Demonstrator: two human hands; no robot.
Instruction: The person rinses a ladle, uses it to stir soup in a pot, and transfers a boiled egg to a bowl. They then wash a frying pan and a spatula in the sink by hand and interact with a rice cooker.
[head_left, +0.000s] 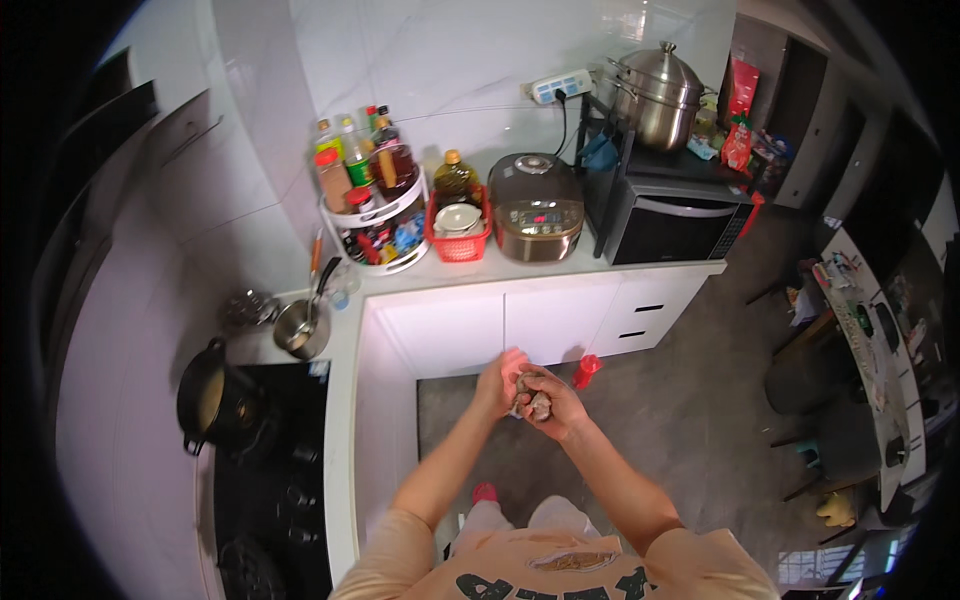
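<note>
In front of my body, over the floor, my two hands meet around several brownish, knobbly food lumps, too small and blurred to name exactly. Curled fingers of my right hand hold the lumps from the right. Against their left side rests my left hand, its palm turned inward and its fingers pointing away from me. Parts of the lumps are hidden by the fingers.
Ahead, the counter carries a rice cooker, a microwave oven, a red basket and a bottle rack. A black pot and saucepan stand left. A red object stands on the floor.
</note>
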